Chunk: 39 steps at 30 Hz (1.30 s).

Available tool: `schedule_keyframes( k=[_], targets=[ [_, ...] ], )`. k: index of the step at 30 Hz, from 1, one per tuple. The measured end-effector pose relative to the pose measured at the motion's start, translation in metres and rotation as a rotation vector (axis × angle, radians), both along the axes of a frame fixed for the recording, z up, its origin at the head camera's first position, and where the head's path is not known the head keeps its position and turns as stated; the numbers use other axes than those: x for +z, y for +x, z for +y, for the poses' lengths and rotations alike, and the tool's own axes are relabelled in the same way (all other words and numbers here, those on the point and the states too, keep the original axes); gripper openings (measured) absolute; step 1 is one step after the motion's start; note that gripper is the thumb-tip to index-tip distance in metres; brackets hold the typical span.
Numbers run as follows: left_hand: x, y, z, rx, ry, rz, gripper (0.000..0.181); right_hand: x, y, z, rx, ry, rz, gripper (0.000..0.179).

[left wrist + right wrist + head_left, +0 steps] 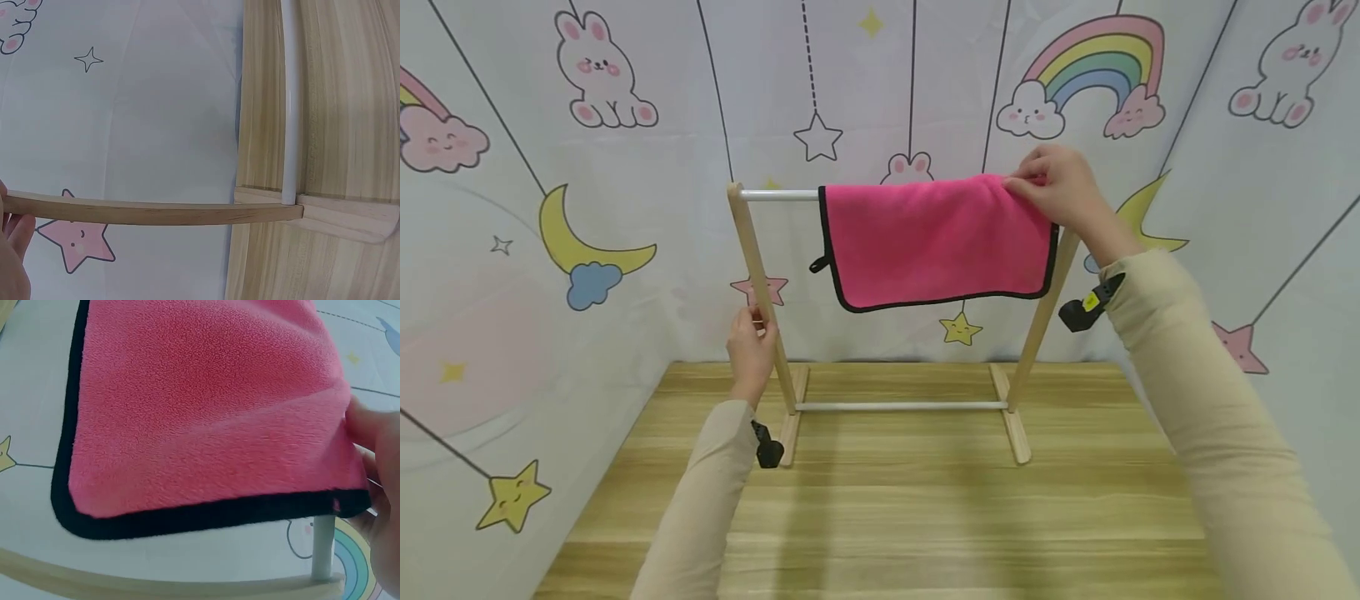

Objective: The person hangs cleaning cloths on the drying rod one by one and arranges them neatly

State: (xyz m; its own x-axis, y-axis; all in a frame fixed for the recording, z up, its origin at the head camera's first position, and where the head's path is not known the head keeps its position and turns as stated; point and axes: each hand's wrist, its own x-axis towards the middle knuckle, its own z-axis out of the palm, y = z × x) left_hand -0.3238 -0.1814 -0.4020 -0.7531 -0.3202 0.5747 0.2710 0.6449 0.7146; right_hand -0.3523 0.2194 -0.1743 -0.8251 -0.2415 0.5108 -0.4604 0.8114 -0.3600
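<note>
A pink towel (940, 242) with black edging hangs folded over the white top bar (778, 195) of a wooden rack, towards its right side. A small black loop (820, 264) sticks out from the towel's left edge. My right hand (1063, 187) pinches the towel at its top fold near the right end; in the right wrist view the fingers of this hand (384, 469) are partly hidden behind the cloth. Lower down, my left hand (752, 346) holds the rack's left post (747, 237). Only part of that hand (12, 250) shows in the left wrist view.
The rack's feet (1018, 437) stand on a wood-grain tabletop (887, 500), joined by a white lower bar (902, 407). Behind and at both sides hangs a pale backdrop (647, 175) printed with rabbits, stars, moons and rainbows. A black wrist camera (1078, 312) sits by the right sleeve.
</note>
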Motion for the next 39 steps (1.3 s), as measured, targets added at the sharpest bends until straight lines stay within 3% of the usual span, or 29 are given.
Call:
schedule_keyframes(
  k=[8,21,26,33,39],
  targets=[
    [0.002,0.001,-0.002,-0.034,0.017,-0.011,0.019,-0.002,0.012,0.007,0.042,0.068,-0.032,0.036],
    [0.008,0.004,-0.010,-0.057,0.007,-0.025,0.022,-0.003,0.006,0.006,0.027,0.084,0.121,0.020],
    [0.008,0.003,-0.008,-0.036,-0.001,-0.005,0.019,0.006,0.000,-0.003,-0.023,0.005,0.189,0.021],
    [0.005,0.002,-0.005,-0.035,0.005,-0.005,0.018,-0.004,0.001,0.004,-0.036,-0.054,-0.005,0.029],
    [0.006,0.004,0.000,0.030,0.037,0.051,0.016,-0.007,0.006,0.012,-0.001,-0.050,-0.024,0.029]
  ],
)
